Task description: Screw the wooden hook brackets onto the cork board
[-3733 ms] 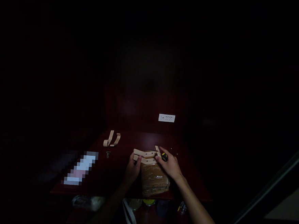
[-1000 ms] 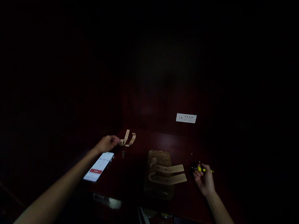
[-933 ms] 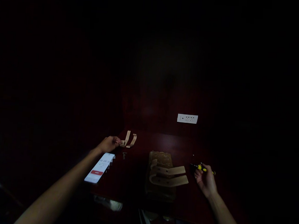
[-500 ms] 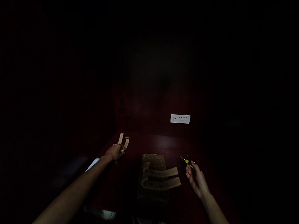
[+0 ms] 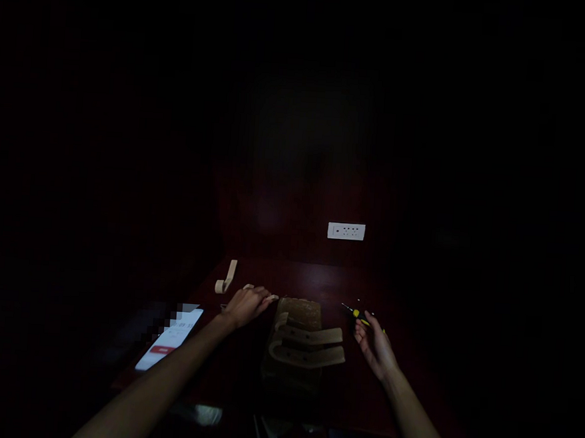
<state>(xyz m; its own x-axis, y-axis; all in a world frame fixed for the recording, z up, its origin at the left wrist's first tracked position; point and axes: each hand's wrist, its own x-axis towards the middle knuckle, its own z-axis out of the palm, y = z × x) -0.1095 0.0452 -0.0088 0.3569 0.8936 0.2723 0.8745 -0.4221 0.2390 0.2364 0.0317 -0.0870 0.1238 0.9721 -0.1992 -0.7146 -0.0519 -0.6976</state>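
My left hand is closed round a pale J-shaped wooden hook, mostly hidden under the fingers, just left of a brown block. Behind that hand, another wooden hook lies on the table by itself. Across the block rest two more curved wooden pieces, side by side, with dark holes in them and their straight ends pointing right. Over on the right, my right hand grips a screwdriver with a yellow and black handle, its thin shaft pointing left and away from me.
A lit phone lies at the left side of the dark red table. On the back wall is a white socket plate. Small bright specks lie near the screwdriver. Below the front edge are dim, unclear objects. The surroundings are very dark.
My left hand has lifted a wooden hook from the far left and brought it right, towards the block. The phone is now uncovered. My right hand keeps the screwdriver almost in place.
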